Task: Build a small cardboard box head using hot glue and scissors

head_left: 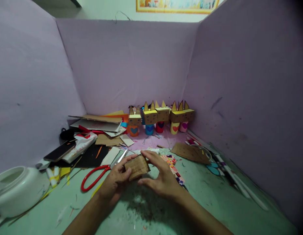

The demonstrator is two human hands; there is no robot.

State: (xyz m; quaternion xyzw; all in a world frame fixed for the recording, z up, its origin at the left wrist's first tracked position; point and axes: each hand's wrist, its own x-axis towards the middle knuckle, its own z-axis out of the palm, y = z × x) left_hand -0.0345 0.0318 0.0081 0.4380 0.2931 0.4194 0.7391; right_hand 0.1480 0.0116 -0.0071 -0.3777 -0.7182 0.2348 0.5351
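Note:
A small brown cardboard box [137, 166] is held between both hands just above the green table [210, 202]. My left hand [115, 182] grips its left side, thumb on the front face and fingers curled behind. My right hand [159, 174] curls over its top and right side, fingers pressed on the cardboard. Red-handled scissors [97, 176] lie on the table just left of my left hand.
Several cardboard animal figures [161, 117] on coloured tubes stand in a row at the back. Cardboard sheets and paper [99, 125] pile at the back left, a phone [59, 151] beside them. A white container [16, 189] sits at the left edge. Cardboard piece [190, 152] and glue sticks [236, 184] lie right. Purple panels enclose the space.

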